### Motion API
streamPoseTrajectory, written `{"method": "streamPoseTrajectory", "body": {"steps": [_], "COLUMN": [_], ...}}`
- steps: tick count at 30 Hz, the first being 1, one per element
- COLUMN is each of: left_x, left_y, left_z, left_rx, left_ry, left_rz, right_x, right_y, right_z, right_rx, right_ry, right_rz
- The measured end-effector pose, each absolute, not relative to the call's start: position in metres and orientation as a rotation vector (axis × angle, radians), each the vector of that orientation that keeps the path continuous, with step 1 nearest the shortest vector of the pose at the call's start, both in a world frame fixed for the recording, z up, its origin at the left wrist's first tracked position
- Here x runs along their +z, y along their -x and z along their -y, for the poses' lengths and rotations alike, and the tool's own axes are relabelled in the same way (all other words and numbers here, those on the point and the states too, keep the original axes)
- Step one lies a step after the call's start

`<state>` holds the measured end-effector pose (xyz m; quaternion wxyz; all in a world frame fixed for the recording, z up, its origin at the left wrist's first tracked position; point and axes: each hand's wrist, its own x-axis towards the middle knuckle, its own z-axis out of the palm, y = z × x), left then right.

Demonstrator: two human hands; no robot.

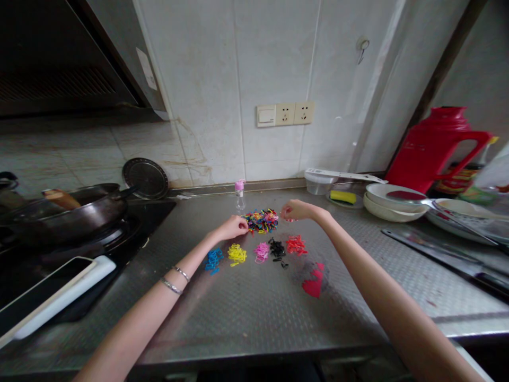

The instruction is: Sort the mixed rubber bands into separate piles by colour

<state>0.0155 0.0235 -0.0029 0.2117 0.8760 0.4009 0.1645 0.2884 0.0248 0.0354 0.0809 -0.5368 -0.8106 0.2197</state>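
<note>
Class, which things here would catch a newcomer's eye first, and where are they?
Probably the large red flask, at the right behind the white bowls. Then the multicoloured heap between the left hand and right hand, with five single-colour piles in a row nearer the viewer.

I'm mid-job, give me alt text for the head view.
Left hand and right hand flank a multicoloured heap of small pieces on a metal counter; nearer the viewer lie blue, yellow, pink, black and red piles.

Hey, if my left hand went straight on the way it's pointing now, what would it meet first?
The mixed multicoloured pile, right by the fingertips of your left hand. They may already be touching its edge; that's hard to tell.
</note>
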Motion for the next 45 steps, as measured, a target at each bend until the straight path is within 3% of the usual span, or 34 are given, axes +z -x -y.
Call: {"method": "streamPoseTrajectory", "body": {"steps": [13,29,45], "left_x": [0.006,0.013,-0.006], "left_y": [-0.024,-0.131,0.018], "left_z": [-0.016,0.02,-0.043], "left_rx": [0.56,0.573,0.805], "left_ry": [-2.359,-2.701,-2.045], "left_rz": [-1.022,-0.891,-1.292], "right_x": [-0.003,-0.001,-0.011], "right_y": [-0.309,-0.308,-0.287], "right_z": [0.002,0.014,0.013], "right_rx": [0.305,0.081,0.073], "right_ry": [1.698,1.881,1.767], "right_rz": [2.109,2.017,2.126]}}
